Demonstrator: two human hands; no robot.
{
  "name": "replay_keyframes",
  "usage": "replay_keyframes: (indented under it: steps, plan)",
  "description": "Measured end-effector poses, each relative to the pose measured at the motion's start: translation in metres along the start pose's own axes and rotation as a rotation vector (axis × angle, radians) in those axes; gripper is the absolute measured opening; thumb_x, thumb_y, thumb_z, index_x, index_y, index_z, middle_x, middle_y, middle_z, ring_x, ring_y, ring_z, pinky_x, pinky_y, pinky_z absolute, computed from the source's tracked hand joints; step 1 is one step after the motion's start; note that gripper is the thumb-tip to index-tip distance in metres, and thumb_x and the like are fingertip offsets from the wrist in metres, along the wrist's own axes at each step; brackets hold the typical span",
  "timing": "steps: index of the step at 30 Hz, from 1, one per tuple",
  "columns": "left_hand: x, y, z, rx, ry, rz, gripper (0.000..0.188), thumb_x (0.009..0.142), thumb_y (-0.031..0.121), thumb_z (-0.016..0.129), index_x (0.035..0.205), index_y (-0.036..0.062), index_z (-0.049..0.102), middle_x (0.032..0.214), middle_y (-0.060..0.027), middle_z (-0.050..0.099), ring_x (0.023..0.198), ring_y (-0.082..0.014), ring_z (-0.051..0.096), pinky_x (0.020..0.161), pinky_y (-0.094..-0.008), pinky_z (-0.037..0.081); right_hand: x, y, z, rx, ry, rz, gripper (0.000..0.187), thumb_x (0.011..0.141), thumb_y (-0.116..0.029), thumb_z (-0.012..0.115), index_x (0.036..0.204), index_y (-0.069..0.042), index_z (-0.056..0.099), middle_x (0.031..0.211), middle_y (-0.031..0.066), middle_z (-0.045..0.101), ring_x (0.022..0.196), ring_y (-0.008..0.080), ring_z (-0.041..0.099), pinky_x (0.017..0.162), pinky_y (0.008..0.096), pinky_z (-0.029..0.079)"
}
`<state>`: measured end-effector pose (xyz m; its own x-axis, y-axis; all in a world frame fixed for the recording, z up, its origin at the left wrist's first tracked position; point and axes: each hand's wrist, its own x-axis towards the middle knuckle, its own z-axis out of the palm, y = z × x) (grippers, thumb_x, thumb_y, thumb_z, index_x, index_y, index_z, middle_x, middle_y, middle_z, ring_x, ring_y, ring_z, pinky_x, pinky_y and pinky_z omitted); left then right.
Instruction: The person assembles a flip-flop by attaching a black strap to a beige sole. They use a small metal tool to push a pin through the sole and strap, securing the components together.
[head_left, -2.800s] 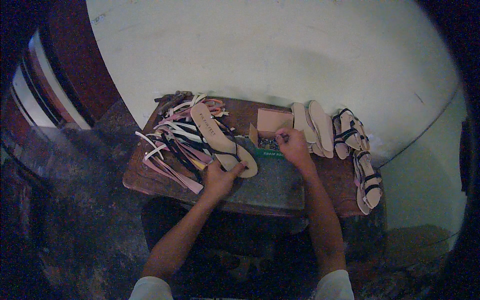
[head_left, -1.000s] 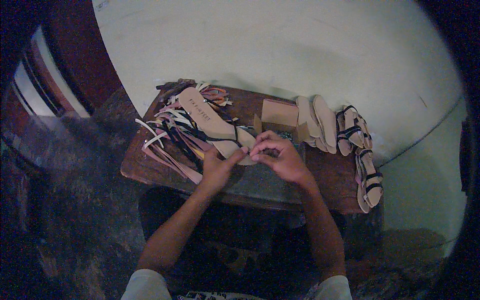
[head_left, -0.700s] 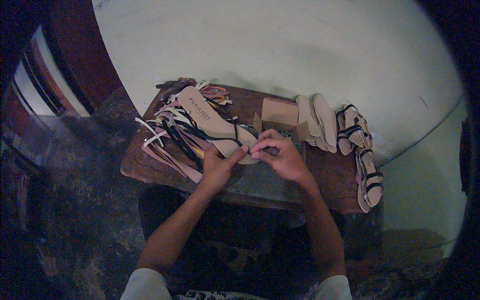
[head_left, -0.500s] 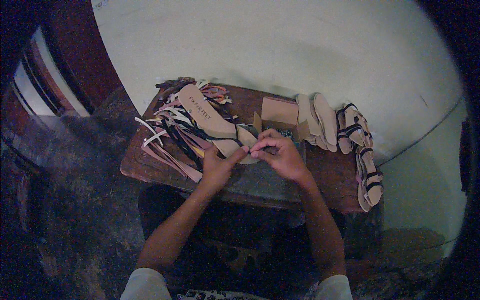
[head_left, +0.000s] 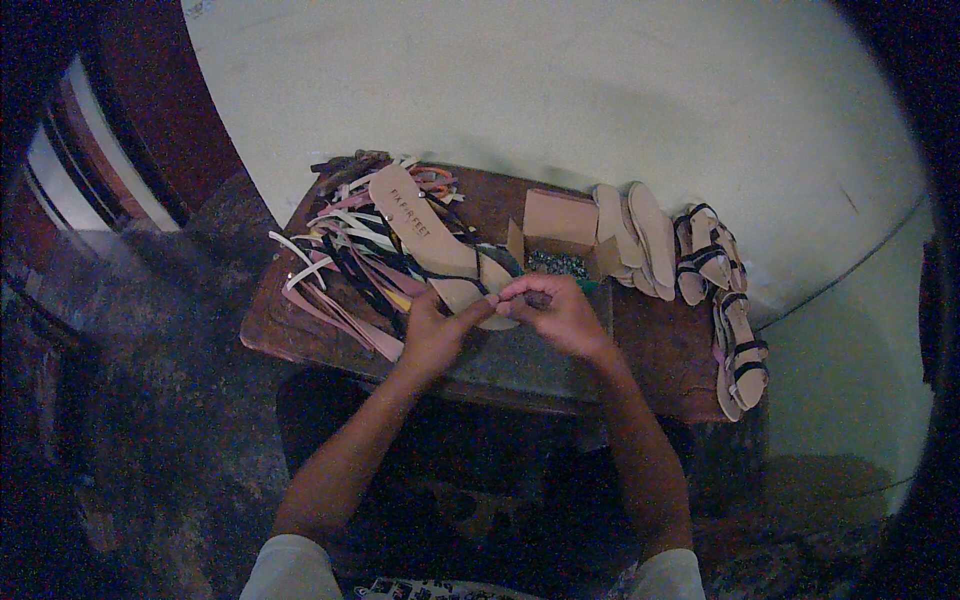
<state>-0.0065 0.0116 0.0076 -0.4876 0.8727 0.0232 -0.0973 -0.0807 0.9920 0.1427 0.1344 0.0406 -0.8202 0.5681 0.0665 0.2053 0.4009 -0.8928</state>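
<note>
Spanning the middle of the frame, a low wooden table (head_left: 300, 335) stands against a pale wall (head_left: 560, 90). A heap of coloured straps (head_left: 345, 265) fills its left part. At right centre lie 2 blank soles (head_left: 640, 235) and several strapped sandals (head_left: 725, 300), with an open cardboard box (head_left: 555, 225) beside them. A tan sandal sole (head_left: 435, 240) runs diagonally from upper left to centre. The left hand (head_left: 435, 335) grips its near end, fingers closed on it. The right hand (head_left: 560, 315) pinches a small dark piece (head_left: 538, 298) just beside that end.
</note>
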Motion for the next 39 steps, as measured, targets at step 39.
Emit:
replay_keyframes:
  steps: [39]
  plan:
    - [0.001, -0.004, -0.004, 0.118, -0.011, -0.02, 0.029, 0.084, 0.021, 0.076, 0.1, -0.0028, 0.07, 0.095, -0.011, 0.072, 0.084, -0.0171, 0.068, 0.077, -0.0309, 0.053, 0.003, 0.019, 0.015, 0.104, 0.046, 0.175, 0.038, 0.081, -0.011, 0.077, 0.114, 0.002, 0.063, 0.104, 0.0071, 0.07, 0.094, 0.0151, 0.065, 0.086, 0.0312, 0.052]
